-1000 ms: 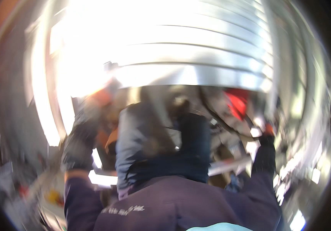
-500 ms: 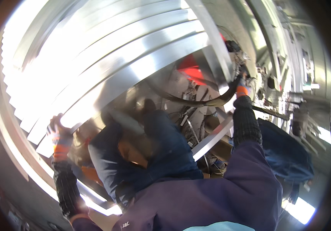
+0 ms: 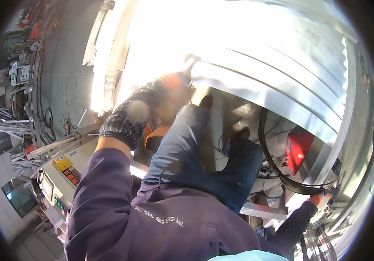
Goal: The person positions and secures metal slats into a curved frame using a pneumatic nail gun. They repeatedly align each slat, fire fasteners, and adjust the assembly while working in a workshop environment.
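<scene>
A large silvery slatted metal panel (image 3: 261, 93) spans the space in front of my legs, its far part washed out by glare. At its left end is my left hand (image 3: 181, 78), in a glove with an orange cuff, the fingers closed on the panel's edge; glare blurs them. Low on the right, by the panel's near right corner, my gloved right hand (image 3: 322, 199) is closed around the end of a thick black hose (image 3: 268, 160). That hose curves up beside my right knee. Whatever lies beyond the right hand's fingers is too small to make out.
A red piece (image 3: 298, 150) sits under the panel's right end. Left of me stands a beige control box (image 3: 55, 182) with green buttons. Long pale profiles (image 3: 113, 56) lie beyond my left arm. A metal bar (image 3: 263, 211) crosses beside my right leg. Cables trail on the floor.
My view has swung to the left, so the panel and both hands appear farther right. The left hand stays at the panel's end, and the right hand still has the hose.
</scene>
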A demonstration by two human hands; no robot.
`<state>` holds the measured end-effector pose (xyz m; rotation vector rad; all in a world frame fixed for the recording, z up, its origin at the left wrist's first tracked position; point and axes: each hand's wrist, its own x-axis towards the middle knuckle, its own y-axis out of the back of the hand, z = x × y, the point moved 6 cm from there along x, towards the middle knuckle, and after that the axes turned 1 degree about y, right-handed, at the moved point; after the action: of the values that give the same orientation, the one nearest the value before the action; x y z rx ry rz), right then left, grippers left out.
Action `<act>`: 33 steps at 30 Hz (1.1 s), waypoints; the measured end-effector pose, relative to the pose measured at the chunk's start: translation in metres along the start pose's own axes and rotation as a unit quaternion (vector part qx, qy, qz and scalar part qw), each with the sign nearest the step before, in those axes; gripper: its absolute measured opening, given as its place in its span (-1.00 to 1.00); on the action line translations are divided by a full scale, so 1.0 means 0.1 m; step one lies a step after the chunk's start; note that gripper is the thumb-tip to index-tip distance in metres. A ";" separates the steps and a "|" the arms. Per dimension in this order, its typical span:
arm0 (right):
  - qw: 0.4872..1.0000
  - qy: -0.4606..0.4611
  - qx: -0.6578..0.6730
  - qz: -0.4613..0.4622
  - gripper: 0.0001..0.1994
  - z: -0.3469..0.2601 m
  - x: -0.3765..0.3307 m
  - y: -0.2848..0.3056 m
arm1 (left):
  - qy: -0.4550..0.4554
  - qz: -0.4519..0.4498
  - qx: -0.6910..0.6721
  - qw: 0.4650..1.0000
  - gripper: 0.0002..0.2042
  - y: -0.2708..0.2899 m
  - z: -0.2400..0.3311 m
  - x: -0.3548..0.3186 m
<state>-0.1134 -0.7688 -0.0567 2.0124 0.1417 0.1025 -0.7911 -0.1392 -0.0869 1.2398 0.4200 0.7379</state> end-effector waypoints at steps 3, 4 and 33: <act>0.988 0.041 0.150 0.025 -0.32 -0.40 -0.22 0.13 | -0.006 0.012 -0.059 0.998 -0.20 -0.02 -0.06 -0.04; 0.980 0.065 0.184 0.022 -0.33 -0.57 -0.30 0.16 | 0.009 0.015 -0.121 0.993 -0.19 -0.02 -0.10 -0.06; -0.304 0.478 -0.456 0.687 -0.87 -5.66 -5.02 -1.22 | -0.031 -0.098 0.095 0.990 -0.48 0.44 0.05 -0.06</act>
<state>-0.6931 -0.2853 0.0723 1.6850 1.2783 -2.7553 -0.8041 -0.1414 -0.0444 1.3736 0.5634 0.4989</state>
